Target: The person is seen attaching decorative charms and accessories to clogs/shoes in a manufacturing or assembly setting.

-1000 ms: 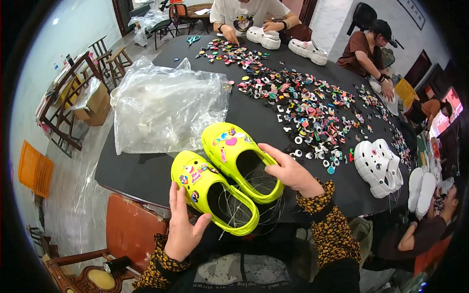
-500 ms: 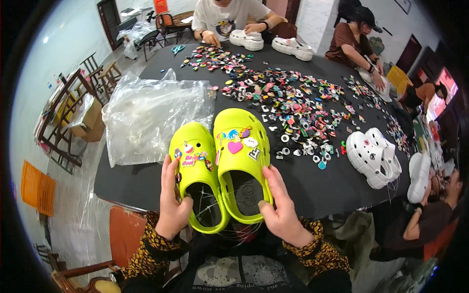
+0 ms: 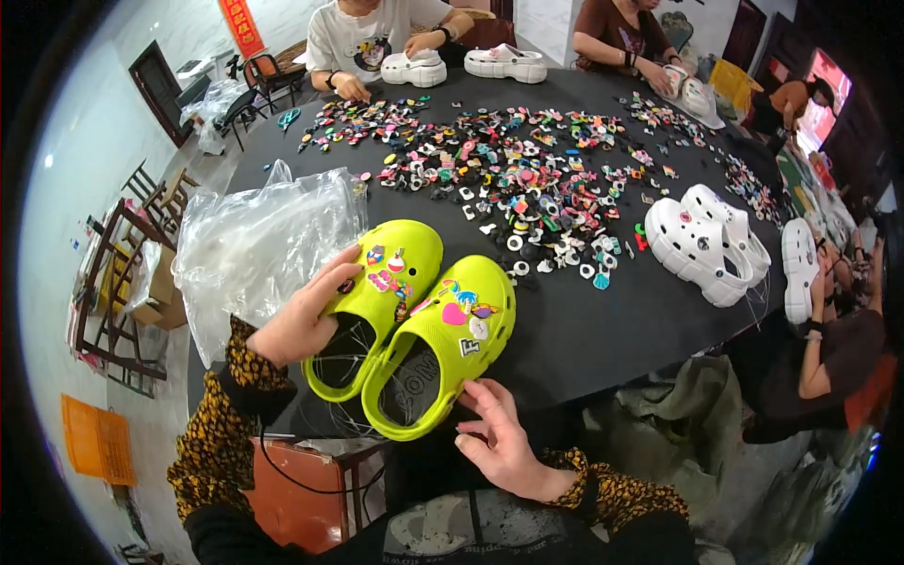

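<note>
Two lime-green clogs sit side by side near the table edge in front of me, toes pointing away and to the right. On the left clog (image 3: 414,247) and the right clog (image 3: 499,292) are colourful charms, including a pink heart. My left hand (image 3: 303,315) grips the left clog by its outer side, fingers over the upper. Beside the right clog's heel is my right hand (image 3: 504,443), its thumb and fingers apart and the fingertips at the clog's rim. I cannot tell whether they touch it. Thin clear threads show in the heel openings.
A clear plastic bag (image 3: 259,245) lies left of the clogs on the black table (image 3: 556,325). Beyond spreads a pile of loose charms (image 3: 527,179). White clogs (image 3: 706,240) stand at right. Two people (image 3: 358,42) work across the table; another person (image 3: 843,348) sits at right.
The clogs have turned toes-rightward and come down nearer the table edge. My right hand has released the right clog and drawn back; my left keeps its grip. The view has shifted.
</note>
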`<state>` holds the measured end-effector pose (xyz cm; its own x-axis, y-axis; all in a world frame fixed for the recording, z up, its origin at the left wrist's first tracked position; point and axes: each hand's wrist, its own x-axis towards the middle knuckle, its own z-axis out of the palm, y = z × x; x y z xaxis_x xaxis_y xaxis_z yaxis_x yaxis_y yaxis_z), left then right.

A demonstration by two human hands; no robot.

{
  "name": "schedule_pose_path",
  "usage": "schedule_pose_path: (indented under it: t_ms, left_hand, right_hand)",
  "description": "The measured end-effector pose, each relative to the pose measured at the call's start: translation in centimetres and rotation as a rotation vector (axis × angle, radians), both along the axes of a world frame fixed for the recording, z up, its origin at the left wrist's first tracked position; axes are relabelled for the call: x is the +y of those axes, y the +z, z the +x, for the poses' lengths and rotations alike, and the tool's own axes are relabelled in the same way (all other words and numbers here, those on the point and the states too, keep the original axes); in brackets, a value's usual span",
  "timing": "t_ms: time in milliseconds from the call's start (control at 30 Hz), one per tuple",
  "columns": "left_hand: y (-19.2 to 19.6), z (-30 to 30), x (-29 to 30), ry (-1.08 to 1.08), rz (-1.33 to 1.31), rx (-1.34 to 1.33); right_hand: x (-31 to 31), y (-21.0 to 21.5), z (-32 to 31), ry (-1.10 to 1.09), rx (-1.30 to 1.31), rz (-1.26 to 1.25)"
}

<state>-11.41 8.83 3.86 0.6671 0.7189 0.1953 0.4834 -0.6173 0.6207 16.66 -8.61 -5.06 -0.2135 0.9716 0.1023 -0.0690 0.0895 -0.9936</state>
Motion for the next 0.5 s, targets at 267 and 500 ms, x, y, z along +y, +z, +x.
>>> schedule_pose_path:
  t_ms: [267,500]
  left_hand:
    - [0.4,-0.4,4.3,0.049,0.058,0.388]
    - [2.6,-0.1,0.7,0.336,0.402,0.555]
  right_hand:
    - [2.1,2.1,0.5,0.156,-0.128,-0.027]
    - [9.1,6.3,4.5,-0.080,-0.160,0.233]
